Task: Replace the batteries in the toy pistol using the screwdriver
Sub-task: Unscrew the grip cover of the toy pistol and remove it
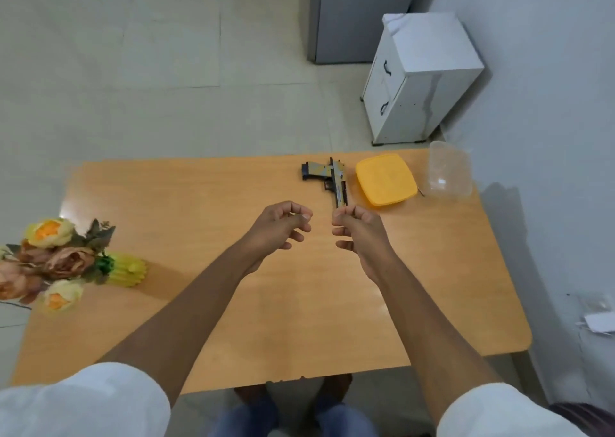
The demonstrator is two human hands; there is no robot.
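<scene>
Hovering over the desk (233,303), both hands sit side by side, fingers loosely curled. The left hand (279,228) may pinch something tiny at its fingertips, too small to tell; the right hand (357,232) looks to hold nothing. The toy pistol (327,180) lies flat near the far edge, just beyond the right hand and beside a yellow lid (386,180). A clear tub (449,170) stands at the corner. No screwdriver is plainly visible, so this looks like the very start: next comes finding the tool and picking up the pistol. Artificial flowers (56,263) lie at the left edge; a white cabinet (422,80) stands on the tiled floor.
</scene>
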